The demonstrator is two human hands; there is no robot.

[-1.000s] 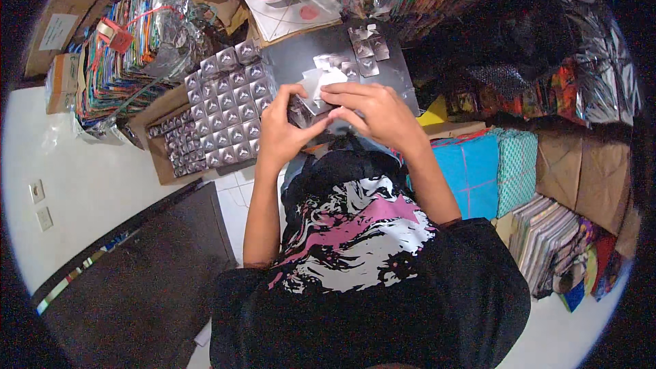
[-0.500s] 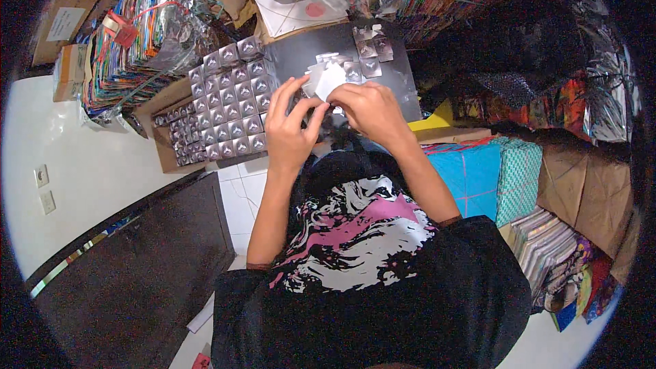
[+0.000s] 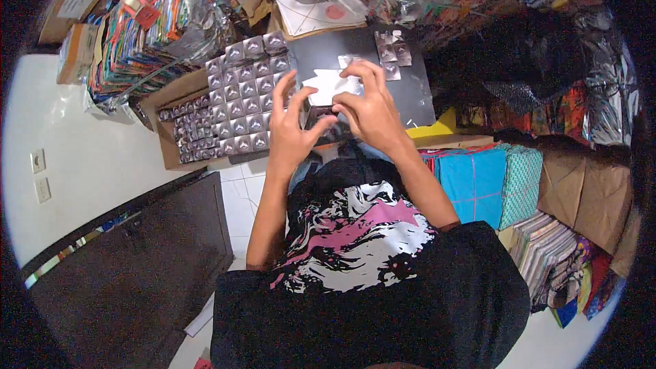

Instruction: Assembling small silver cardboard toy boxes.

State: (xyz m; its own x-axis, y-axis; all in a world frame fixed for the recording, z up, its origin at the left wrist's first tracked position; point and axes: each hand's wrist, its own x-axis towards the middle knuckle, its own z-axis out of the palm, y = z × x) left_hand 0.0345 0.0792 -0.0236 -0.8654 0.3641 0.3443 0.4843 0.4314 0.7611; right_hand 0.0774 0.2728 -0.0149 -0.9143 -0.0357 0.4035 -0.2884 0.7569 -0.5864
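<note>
A small carton [image 3: 329,86] with white inner flaps and dark printed sides stands between my hands over the black tabletop. My right hand [image 3: 372,109] has its thumb and index finger pinched at the carton's near right edge, the other fingers bent above. My left hand [image 3: 290,126] is curved around the carton's left side with thumb and fingers spread apart; whether the fingertips touch it is hard to see. Rows of matching small dark boxes [image 3: 249,89] stand to the left. Several more dark pieces [image 3: 393,53] lie on the far right of the tabletop.
The black tabletop [image 3: 417,96] has a cardboard box [image 3: 167,143] of small boxes at its left. Wrapped stacks of colourful flat packs [image 3: 154,34] rise behind it. White printed sheets [image 3: 318,10] lie at the back. Blue wrapped bundles [image 3: 473,184] stand to my right.
The whole view has shifted slightly. My right fingers have risen and spread over the carton. Its white flaps now stand wider, and a dark side shows below them.
</note>
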